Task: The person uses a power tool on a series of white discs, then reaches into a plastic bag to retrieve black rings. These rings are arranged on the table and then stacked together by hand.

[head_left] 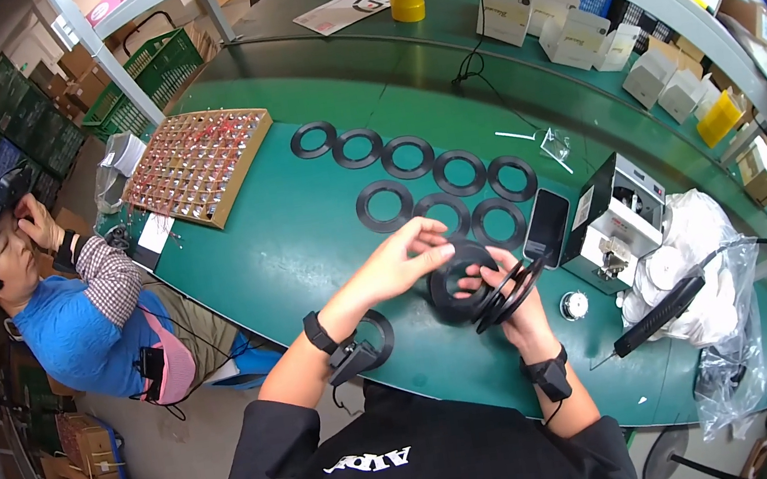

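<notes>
Several flat black rings (425, 168) lie in two rows on the green table (280, 263). My right hand (522, 323) is closed around several similar black rings (510, 296), which stand tilted and fanned apart in it. More black rings (451, 308) are stacked just left of that hand, with its fingertips showing through their opening. My left hand (401, 261) hovers at the upper left edge of this stack, thumb and fingers apart. Whether its thumb touches the top ring is unclear. Another ring (387, 341) lies near the table's front edge, partly hidden by my left wrist.
A phone (547, 223) lies right of the rings, beside a small boxy machine (601, 235). Further right are a black electric screwdriver (660, 314) and white parts in plastic (693, 237). A partitioned cardboard tray (241, 152) stands far left, near a seated person (73, 309).
</notes>
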A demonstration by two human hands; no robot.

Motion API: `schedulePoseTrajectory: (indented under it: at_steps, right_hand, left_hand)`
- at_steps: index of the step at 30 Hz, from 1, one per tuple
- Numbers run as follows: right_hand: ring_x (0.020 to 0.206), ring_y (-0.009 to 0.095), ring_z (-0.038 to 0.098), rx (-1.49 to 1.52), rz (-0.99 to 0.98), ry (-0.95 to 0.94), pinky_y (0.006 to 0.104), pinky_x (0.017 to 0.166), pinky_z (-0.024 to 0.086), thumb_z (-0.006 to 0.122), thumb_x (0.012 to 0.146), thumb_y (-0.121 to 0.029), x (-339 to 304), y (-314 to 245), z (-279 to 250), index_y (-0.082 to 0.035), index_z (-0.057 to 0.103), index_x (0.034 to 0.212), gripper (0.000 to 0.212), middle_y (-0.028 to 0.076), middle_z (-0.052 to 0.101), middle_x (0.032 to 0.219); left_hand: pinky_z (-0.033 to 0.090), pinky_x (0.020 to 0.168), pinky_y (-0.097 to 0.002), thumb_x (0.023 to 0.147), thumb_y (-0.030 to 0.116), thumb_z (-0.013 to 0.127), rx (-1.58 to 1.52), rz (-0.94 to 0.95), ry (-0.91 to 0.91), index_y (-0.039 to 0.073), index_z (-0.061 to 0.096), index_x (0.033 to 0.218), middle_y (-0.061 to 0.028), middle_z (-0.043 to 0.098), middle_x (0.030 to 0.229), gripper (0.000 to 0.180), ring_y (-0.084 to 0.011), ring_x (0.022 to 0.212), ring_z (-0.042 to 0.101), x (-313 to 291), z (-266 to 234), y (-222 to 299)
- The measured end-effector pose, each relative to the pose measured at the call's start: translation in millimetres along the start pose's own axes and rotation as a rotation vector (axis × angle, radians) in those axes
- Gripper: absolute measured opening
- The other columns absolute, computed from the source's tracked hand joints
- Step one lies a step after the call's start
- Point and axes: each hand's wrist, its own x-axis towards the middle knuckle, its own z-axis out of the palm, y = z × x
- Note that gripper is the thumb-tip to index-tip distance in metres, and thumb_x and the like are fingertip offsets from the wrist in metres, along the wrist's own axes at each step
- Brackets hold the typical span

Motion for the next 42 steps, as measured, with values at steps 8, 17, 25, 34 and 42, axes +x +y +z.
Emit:
schedulePoseTrajectory:
  at_steps: [8, 17, 25, 34, 42]
  right_hand:
    - [0.096, 0.025, 0.074, -0.292, -0.008, -0.017, 0.0403, 0.08, 0.066, 0.065, 0.101, -0.005, 21.3, 12.1, 11.1, 0.003, 0.057, 0.137, 0.038, 0.013, 0.068, 0.108]
    - [0.07, 0.017, 0.069, -0.459, 0.036, -0.041, 0.0278, 0.059, 0.053, 0.065, 0.093, 0.005, 27.7, 34.4, 3.2, 0.005, 0.063, 0.121, 0.028, 0.01, 0.071, 0.093]
    - [0.064, 0.015, 0.066, -0.448, 0.042, 0.001, 0.0271, 0.056, 0.051, 0.057, 0.082, 0.016, 29.0, 34.1, -5.2, 0.006, 0.067, 0.104, 0.026, 0.01, 0.071, 0.085]
    - [0.065, 0.015, 0.066, -0.545, 0.037, -0.063, 0.0265, 0.055, 0.051, 0.054, 0.078, 0.018, 30.1, 39.7, 1.9, 0.007, 0.067, 0.111, 0.037, 0.01, 0.072, 0.086]
    - [0.073, 0.015, 0.068, -0.479, -0.029, -0.064, 0.0258, 0.056, 0.051, 0.052, 0.076, 0.021, 26.4, 34.7, 8.9, 0.003, 0.063, 0.131, 0.059, 0.011, 0.072, 0.093]
  left_hand:
    - [0.058, 0.08, -0.0286, 0.1, 0.022, 0.074, -0.474, -0.196, 0.013, -0.002, 0.066, 0.125, -0.0077, 0.072, 0.112, 0.036, -0.0131, 0.095, 0.068, -30.0, -5.5, -12.5]
    - [0.058, 0.071, -0.0274, 0.101, 0.016, 0.072, -0.479, -0.237, 0.066, 0.002, 0.069, 0.119, -0.0042, 0.075, 0.102, 0.023, -0.0105, 0.089, 0.069, -55.8, -31.6, -18.9]
    - [0.058, 0.07, -0.0269, 0.105, 0.023, 0.068, -0.347, -0.25, 0.369, 0.004, 0.071, 0.112, -0.0032, 0.074, 0.097, 0.021, -0.0093, 0.089, 0.068, -67.1, -61.9, -45.2]
    - [0.054, 0.077, -0.0395, 0.092, 0.014, 0.074, 0.726, -0.028, 0.716, 0.004, 0.073, 0.101, -0.0103, 0.072, 0.092, 0.013, -0.0292, 0.086, 0.069, -88.2, -76.9, -38.7]
    - [0.041, 0.098, -0.0456, 0.083, 0.021, 0.08, 1.265, -0.278, 0.557, 0.006, 0.074, 0.104, -0.0114, 0.065, 0.104, 0.027, -0.0314, 0.106, 0.06, -86.8, -42.3, -21.3]
